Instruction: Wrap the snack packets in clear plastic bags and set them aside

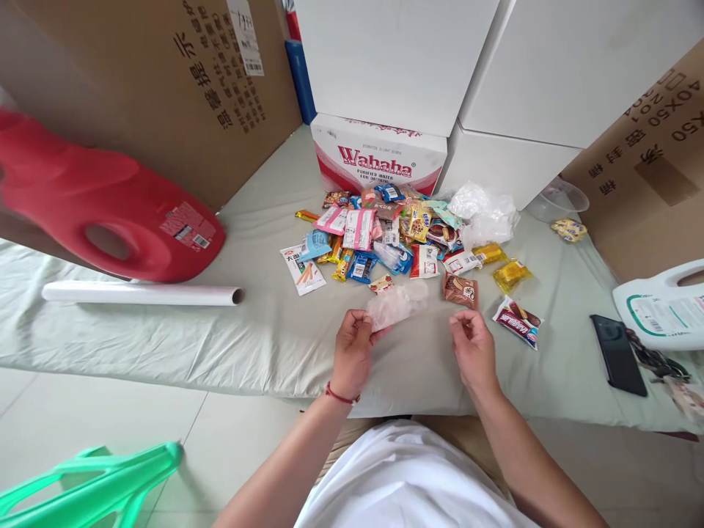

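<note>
My left hand (353, 352) is pinched on one end of a clear plastic bag (399, 304), which stretches out to the right just above the cloth. My right hand (474, 346) has its fingers curled together, and nothing shows in them. Just beyond its fingertips lies a brown snack packet (460, 290); to its right is a dark red snack packet (518, 321). Behind the bag spreads a mixed pile of wrapped snacks (358, 229). A white snack packet (302, 270) lies at the pile's left edge.
Crumpled clear plastic bags (484, 209) lie right of the pile, near a clear plastic tub (558, 199). A white roll (143, 294) and red jug (110, 198) are left. A phone (619, 355) and white jug (668, 304) are right. A Wahaha box (379, 155) stands behind.
</note>
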`<action>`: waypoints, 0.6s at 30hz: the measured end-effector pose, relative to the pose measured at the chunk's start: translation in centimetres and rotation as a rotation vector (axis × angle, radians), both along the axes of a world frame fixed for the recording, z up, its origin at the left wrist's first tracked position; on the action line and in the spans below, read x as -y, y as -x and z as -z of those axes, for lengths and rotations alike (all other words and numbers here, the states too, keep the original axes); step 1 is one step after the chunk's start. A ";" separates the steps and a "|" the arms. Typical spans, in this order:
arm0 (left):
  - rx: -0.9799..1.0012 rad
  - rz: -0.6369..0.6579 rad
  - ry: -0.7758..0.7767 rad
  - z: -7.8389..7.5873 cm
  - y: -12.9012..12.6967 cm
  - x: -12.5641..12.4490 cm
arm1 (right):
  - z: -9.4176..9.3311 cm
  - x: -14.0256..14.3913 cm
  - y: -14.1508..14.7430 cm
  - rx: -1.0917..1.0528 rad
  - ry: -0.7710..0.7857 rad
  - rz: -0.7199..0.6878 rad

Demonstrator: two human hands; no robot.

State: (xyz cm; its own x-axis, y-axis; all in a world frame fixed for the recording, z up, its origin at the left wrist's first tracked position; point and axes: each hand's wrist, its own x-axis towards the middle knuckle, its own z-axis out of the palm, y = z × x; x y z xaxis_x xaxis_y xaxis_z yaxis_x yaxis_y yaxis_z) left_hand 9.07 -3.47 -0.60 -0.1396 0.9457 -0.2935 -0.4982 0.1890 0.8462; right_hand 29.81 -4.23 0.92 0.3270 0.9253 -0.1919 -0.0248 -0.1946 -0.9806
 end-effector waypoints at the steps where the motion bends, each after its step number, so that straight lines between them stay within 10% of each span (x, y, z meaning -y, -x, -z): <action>1: -0.088 -0.014 -0.047 0.1 -0.2 0.2 | -0.2 0.0 0.3 0.007 0.000 -0.008; 8: -0.319 0.125 -0.203 0.1 -1.3 2.3 | -0.4 -2.5 4.4 -0.013 -0.043 -0.309; 14: -0.044 0.120 0.097 0.1 -0.4 2.1 | 0.5 -3.1 5.6 0.166 -0.148 -0.446; 18: -0.204 0.107 0.137 0.5 0.2 0.6 | 0.7 -2.5 5.3 0.122 -0.142 -0.484</action>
